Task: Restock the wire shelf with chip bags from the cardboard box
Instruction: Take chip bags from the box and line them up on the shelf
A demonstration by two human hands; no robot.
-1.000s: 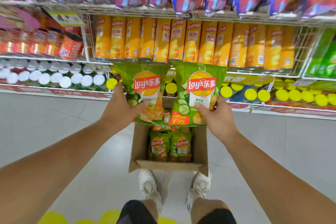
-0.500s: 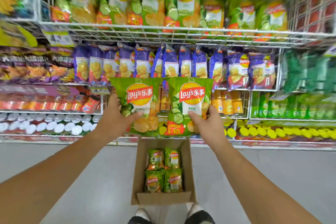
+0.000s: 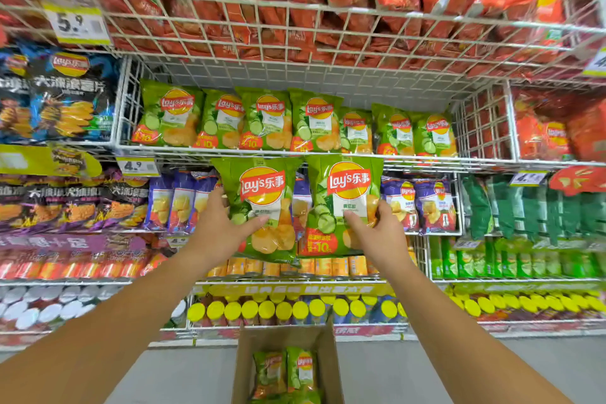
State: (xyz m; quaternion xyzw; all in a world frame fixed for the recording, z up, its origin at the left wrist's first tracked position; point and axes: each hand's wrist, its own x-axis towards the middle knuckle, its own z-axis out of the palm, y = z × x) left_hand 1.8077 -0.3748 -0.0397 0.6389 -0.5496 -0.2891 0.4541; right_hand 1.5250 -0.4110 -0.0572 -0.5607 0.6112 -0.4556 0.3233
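Left hand [image 3: 218,233] gripped one green chip bag [image 3: 262,207], right hand [image 3: 377,233] gripped another [image 3: 344,203], both upright, just below the wire shelf [image 3: 295,151]. Shelf's green row sat directly above; cardboard box [image 3: 242,367] well below.

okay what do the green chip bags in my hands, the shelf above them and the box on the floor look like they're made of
Green chip bags: probably thin glossy plastic film, judging by the crinkles and sheen.
Wire shelf: seemingly metal wire with a smooth white coating, an open grid of thin rods.
Box: matte brown cardboard, plain walls, top open.
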